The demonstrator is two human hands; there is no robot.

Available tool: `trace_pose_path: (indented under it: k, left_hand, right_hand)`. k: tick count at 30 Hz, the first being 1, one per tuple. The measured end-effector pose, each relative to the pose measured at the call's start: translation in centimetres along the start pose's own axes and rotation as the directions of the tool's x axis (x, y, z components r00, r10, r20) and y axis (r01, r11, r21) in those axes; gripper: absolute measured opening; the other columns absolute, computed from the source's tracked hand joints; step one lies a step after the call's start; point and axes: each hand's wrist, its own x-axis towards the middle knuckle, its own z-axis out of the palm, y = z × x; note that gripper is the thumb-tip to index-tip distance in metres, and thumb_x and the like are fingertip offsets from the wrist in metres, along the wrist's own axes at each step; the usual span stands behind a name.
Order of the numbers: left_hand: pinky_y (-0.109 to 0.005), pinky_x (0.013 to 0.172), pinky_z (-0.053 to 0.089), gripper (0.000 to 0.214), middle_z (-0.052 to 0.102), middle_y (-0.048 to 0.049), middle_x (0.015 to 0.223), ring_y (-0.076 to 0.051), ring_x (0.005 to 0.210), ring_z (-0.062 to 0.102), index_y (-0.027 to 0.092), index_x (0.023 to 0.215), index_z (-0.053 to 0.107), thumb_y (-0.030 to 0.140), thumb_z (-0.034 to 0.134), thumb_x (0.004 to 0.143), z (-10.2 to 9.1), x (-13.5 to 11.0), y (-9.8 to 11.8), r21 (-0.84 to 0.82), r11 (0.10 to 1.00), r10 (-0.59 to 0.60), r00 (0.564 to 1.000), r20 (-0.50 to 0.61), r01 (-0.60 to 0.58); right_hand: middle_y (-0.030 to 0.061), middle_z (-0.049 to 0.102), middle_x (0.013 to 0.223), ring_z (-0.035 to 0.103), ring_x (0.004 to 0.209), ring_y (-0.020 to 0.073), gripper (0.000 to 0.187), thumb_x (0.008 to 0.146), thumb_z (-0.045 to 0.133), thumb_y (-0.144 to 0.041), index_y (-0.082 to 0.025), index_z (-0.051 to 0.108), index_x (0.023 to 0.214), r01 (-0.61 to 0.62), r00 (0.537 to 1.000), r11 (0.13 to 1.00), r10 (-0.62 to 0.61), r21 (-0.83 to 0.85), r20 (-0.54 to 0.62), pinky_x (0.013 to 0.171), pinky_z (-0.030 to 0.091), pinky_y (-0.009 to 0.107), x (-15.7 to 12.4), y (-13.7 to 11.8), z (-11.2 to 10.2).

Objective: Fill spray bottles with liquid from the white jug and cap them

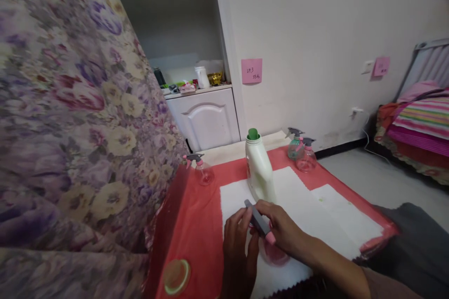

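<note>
My left hand [238, 247] and my right hand [280, 229] meet over a clear pink spray bottle [275, 254] standing on a white cloth [315, 205]. Both hands close round its grey and pink trigger head [259, 222]. Just behind my hands stands a white detergent bottle [261, 170] with a green cap. The bottle body is mostly hidden by my fingers.
A red plastic sheet [196, 224] covers the table. On it stand a spray bottle [200, 168] at the left and two more spray bottles [301, 152] at the back. A round lid [177, 276] lies near the front. Floral fabric [70, 126] fills the left; bedding [417, 121] lies right.
</note>
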Motion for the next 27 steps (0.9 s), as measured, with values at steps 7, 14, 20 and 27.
trace_pose_path:
  k: [7,14,20,27]
  left_hand:
    - [-0.04,0.09,0.053,0.047,0.063,-0.0099,0.12,-0.023,0.099,0.064,0.024,0.126,0.057,0.02,0.061,0.08,0.0,1.1,0.1,-0.092,0.965,-0.246,0.969,0.016,0.246]
    - [-0.038,0.092,0.051,0.041,0.068,-0.007,0.116,-0.023,0.104,0.063,0.024,0.116,0.065,0.017,0.061,0.075,0.4,2.3,0.1,-0.209,0.921,-0.292,0.938,0.187,0.329]
    - [-0.039,0.092,0.051,0.032,0.07,-0.0091,0.116,-0.025,0.106,0.063,0.023,0.109,0.07,0.021,0.062,0.077,-0.2,3.6,-0.6,-0.172,0.967,-0.158,0.973,0.17,0.187]
    - [-0.032,0.074,0.053,0.033,0.075,-0.0062,0.091,-0.024,0.085,0.068,0.018,0.088,0.069,0.042,0.075,0.067,-2.5,2.7,-3.9,-0.329,0.821,-0.535,0.829,-0.163,0.466]
  right_hand:
    - [0.0002,0.065,0.079,0.059,0.07,0.0159,0.02,0.069,0.056,-0.005,-0.02,0.064,0.08,-0.008,0.997,0.997,0.014,-0.076,0.078,0.068,0.042,0.026,-0.3,1.1,0.1]
    - [-0.0002,0.065,0.077,0.057,0.069,0.0159,0.026,0.066,0.052,0.0,-0.02,0.063,0.078,0.058,0.995,0.987,-0.045,-0.149,0.089,0.068,0.042,0.026,-0.3,1.5,0.0]
    - [0.0046,0.066,0.092,0.061,0.085,0.021,0.038,0.067,0.052,-0.004,-0.02,0.064,0.1,0.029,0.999,0.994,-0.027,-0.106,0.021,0.079,0.047,0.033,-1.1,2.8,0.0]
    - [0.0113,0.065,0.115,0.062,0.107,0.0248,0.037,0.092,0.052,-0.036,-0.023,0.058,0.126,-0.03,0.997,0.993,0.038,0.111,-0.07,0.092,0.052,0.043,-1.1,0.0,-3.3]
